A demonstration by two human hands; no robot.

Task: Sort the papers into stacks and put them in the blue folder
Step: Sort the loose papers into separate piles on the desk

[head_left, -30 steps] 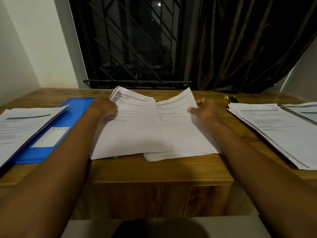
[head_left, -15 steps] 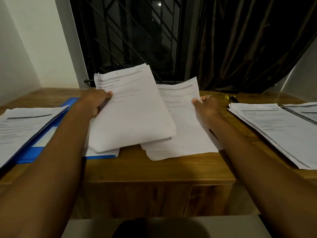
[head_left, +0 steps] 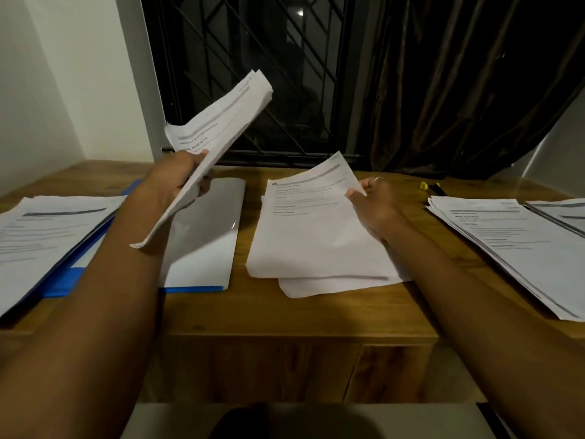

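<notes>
On the table (head_left: pixel 316 315), the folder (head_left: pixel 60 288) lay half hidden under the left stack (head_left: pixel 47 236) and the left arm. The right stack (head_left: pixel 512 248) ran off the frame, its print unreadable. The left hand (head_left: pixel 177 182) had raised its gripped sheaf (head_left: pixel 215 144) higher and tilted it steeply, uncovering the folder beneath. The right hand (head_left: pixel 376 204) pinched the far corner of the middle stack (head_left: pixel 316 242), beside the folder.
</notes>
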